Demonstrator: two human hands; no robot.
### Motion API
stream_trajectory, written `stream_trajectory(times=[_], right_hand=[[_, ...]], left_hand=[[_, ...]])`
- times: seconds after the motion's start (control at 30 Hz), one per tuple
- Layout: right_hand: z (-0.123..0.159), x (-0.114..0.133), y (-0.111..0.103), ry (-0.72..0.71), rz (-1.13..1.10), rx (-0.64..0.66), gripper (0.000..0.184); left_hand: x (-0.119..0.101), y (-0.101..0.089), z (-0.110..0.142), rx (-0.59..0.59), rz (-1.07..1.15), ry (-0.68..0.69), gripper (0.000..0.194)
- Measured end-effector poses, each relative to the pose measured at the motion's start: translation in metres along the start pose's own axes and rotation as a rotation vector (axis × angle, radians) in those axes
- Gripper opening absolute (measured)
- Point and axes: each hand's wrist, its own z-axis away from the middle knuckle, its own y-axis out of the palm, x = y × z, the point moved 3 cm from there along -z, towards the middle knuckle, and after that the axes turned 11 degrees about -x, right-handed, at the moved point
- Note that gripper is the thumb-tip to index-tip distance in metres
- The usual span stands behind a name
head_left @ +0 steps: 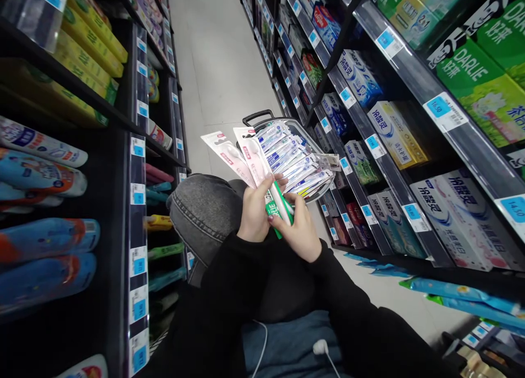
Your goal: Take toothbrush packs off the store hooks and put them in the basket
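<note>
My left hand (255, 211) is closed round a fan of packaged toothbrushes (241, 156), pink and white packs sticking up and to the left. My right hand (301, 227) grips the green and white lower end of the same bundle (279, 208), fingers curled on it. Just behind my hands stands a clear basket (318, 148) with a black handle (258, 115), filled with several more blue and white toothbrush packs (293, 156). My knee in grey jeans (203, 208) is raised to the left of my hands.
A narrow shop aisle with a pale tiled floor (217, 66) runs ahead. Dark shelves on the right hold toothpaste boxes (463, 219) with blue price tags. Shelves on the left (137, 203) carry tubes and toothbrushes. Blue packs (459, 296) lie low at the right.
</note>
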Motion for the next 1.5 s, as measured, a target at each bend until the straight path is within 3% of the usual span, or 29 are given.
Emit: stream_trajectory(times=[0.13, 0.27, 0.37, 0.47, 0.6, 0.73, 0.83, 0.97, 1.07, 1.13, 1.23, 1.33, 1.43, 1.5], right_hand=[[0.006, -0.009, 0.001, 0.234, -0.424, 0.115, 0.046], [0.003, -0.01, 0.002, 0.245, -0.629, -0.013, 0.044], [0.003, -0.013, 0.0, 0.239, -0.537, -0.055, 0.035], [0.002, -0.014, -0.01, 0.078, -0.361, -0.126, 0.029], [0.005, -0.012, -0.021, -0.196, -0.094, -0.124, 0.031], [0.008, -0.011, -0.024, -0.28, -0.021, -0.128, 0.031], [0.009, -0.01, -0.019, -0.166, -0.217, -0.093, 0.038], [0.014, -0.015, -0.009, 0.169, -0.664, 0.066, 0.051], [0.02, -0.017, -0.004, 0.309, -0.812, 0.145, 0.054], [0.021, -0.018, -0.005, 0.308, -0.819, 0.098, 0.051], [0.015, -0.018, -0.018, 0.228, -0.693, -0.042, 0.044], [-0.013, -0.017, -0.059, -0.011, -0.374, -0.285, 0.041], [-0.071, -0.017, -0.113, -0.258, 0.064, -0.489, 0.047], [-0.124, -0.021, -0.139, -0.333, 0.394, -0.474, 0.046]], left_hand=[[0.0, 0.002, 0.005, 0.089, -0.068, -0.006, 0.032], [-0.001, 0.006, 0.011, 0.197, -0.122, -0.015, 0.036], [-0.002, 0.009, 0.013, 0.274, -0.07, -0.052, 0.037], [-0.005, 0.011, 0.014, 0.329, 0.011, -0.104, 0.047], [-0.009, 0.01, 0.013, 0.355, 0.028, -0.044, 0.072], [-0.007, 0.01, 0.014, 0.414, 0.022, 0.004, 0.074], [-0.004, 0.01, 0.015, 0.437, -0.025, 0.008, 0.048], [-0.007, 0.008, 0.013, 0.35, 0.054, 0.066, 0.022], [-0.01, 0.006, 0.012, 0.332, 0.09, 0.115, 0.021], [-0.008, 0.006, 0.013, 0.385, 0.005, 0.093, 0.026], [0.001, 0.008, 0.014, 0.523, -0.168, 0.022, 0.044], [0.009, 0.007, 0.011, 0.575, -0.41, 0.055, 0.061], [0.015, 0.004, 0.006, 0.516, -0.879, 0.221, 0.061], [0.016, 0.004, 0.007, 0.529, -1.214, 0.405, 0.05]])
